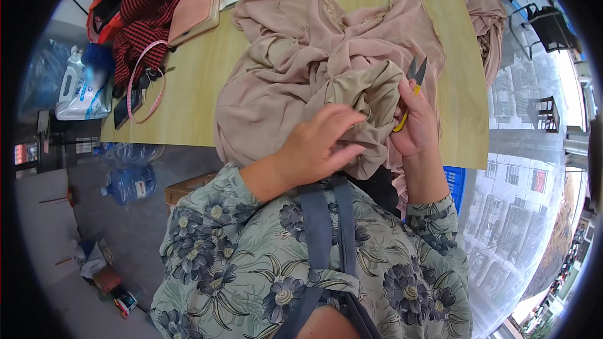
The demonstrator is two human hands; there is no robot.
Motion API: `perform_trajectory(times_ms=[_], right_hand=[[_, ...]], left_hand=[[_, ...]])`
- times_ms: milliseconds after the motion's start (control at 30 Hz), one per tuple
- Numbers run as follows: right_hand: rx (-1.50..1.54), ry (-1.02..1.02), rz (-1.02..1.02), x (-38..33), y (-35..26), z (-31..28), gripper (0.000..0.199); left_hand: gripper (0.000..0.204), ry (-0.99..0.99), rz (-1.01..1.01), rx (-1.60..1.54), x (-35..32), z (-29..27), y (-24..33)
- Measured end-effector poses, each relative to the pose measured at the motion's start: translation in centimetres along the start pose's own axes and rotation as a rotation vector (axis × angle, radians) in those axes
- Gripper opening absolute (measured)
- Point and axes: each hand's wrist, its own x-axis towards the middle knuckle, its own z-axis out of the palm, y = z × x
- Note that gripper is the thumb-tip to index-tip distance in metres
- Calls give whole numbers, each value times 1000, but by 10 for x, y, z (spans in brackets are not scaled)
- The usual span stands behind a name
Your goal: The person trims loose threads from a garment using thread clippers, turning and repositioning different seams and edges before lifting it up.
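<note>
The right hand (416,127) was closed around yellow-handled snips (414,78), whose grey blades stood a little apart and pointed up and away from the body, just clear of the folds. The left hand (317,144) lay on the cloth (301,63) with fingers bent, pinching and pressing a bunched olive-beige fold toward the right hand; it held the fabric rather than any tool. The cloth itself, a dusty pink garment with a beaded neckline, was heaped on the near edge of the counter (188,88) and spilled over toward the person's lap.

The risk I judged greatest was a nick in the wrong layer: the folds were crowded close to the open blades, and a loose layer could slide between them unseen. The left fingertips also sat near the blades, so a slip of the bunch could bring them into the cut. The hanging weight of cloth might drag the fold out of the pinch.

Farther off lay a pink tape measure (146,81), a checked red cloth (141,19) and a notebook (195,9).
</note>
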Motion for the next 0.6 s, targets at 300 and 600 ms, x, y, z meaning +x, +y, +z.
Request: perform_trajectory(times_ms=[300,600], right_hand=[[179,-20,12,-2,-6,-5,7],[223,42,42,-4,-6,-1,8]], left_hand=[[22,154,535,363,1,7,-23],[21,227,574,317,1,6,-31]])
